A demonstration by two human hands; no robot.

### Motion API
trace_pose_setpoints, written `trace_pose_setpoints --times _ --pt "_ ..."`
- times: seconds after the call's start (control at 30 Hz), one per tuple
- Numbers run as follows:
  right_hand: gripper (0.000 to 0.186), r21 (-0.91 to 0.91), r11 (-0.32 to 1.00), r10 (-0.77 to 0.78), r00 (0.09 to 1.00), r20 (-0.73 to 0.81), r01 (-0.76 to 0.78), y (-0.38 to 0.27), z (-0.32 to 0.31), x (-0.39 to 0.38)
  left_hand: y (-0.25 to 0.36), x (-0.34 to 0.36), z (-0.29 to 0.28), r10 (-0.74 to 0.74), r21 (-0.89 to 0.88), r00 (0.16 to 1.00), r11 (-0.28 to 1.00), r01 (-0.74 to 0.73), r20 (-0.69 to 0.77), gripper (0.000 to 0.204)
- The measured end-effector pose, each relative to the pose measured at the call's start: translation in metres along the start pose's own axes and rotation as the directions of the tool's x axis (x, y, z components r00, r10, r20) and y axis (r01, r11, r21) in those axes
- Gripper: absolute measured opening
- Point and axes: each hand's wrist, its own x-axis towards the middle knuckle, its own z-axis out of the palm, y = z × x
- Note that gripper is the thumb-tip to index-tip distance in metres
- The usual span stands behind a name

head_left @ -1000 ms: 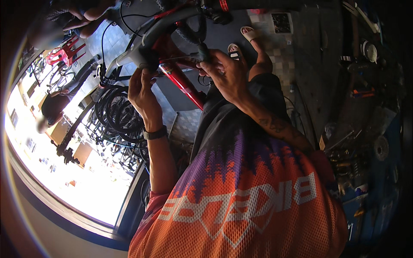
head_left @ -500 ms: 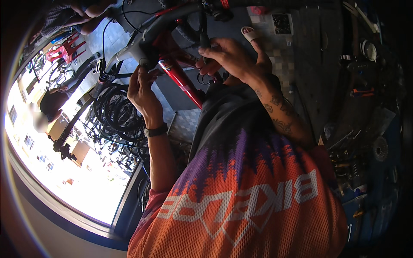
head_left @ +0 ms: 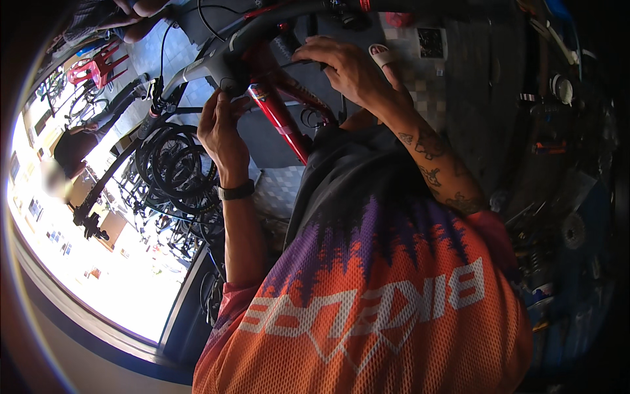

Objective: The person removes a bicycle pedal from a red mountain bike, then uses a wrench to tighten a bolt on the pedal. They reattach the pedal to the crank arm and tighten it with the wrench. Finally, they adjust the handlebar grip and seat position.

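A red bicycle frame point(head_left: 279, 118) stands before me, its dark handlebar and stem point(head_left: 231, 69) reaching up to the left. My left hand point(head_left: 224, 134) is raised to the underside of the stem. Its thumb and fingertips are pinched together there, and what lies between them is too small to make out. Right of the frame, my right hand point(head_left: 351, 72) is held level with its fingers bent and close together. A thin dark line shows by its fingertips, but I cannot tell what it is.
Several black bicycle wheels point(head_left: 174, 164) stand at the left, near a bright doorway. Beyond them are a red plastic chair point(head_left: 98, 67) and a person point(head_left: 75, 151). A sandalled foot point(head_left: 382, 56) is on the tiles. Tools and a cassette sprocket point(head_left: 573, 230) lie at the right.
My right hand has risen and moved slightly away from the frame, turning flatter. My left hand stays pinched at the stem. The whole view has shifted a little.
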Motion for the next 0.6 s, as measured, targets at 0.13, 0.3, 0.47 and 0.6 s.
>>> trace_pose_setpoints --times 0.13,0.3,0.47,0.6 --pt "0.063 -0.001 0.992 -0.125 0.992 -0.03 0.125 0.01 0.001 0.003 -0.001 0.003 0.001 0.01 -0.033 1.0 0.999 -0.01 0.005 0.041" --pt "0.064 0.043 0.999 -0.032 0.999 0.03 0.03 0.001 -0.01 0.001 -0.004 0.001 0.002 0.041 -0.091 0.999 0.995 -0.039 0.013 0.039" --pt "0.048 0.197 0.975 0.105 0.994 -0.013 -0.1 -0.01 -0.012 -0.007 -0.011 -0.017 0.003 -0.016 -0.191 1.0 0.981 0.018 0.013 0.04" --pt "0.039 0.252 0.941 0.251 0.965 -0.078 -0.224 -0.022 -0.011 0.0 -0.015 -0.038 -0.006 -0.066 -0.217 0.996 0.973 0.076 0.056 0.035"
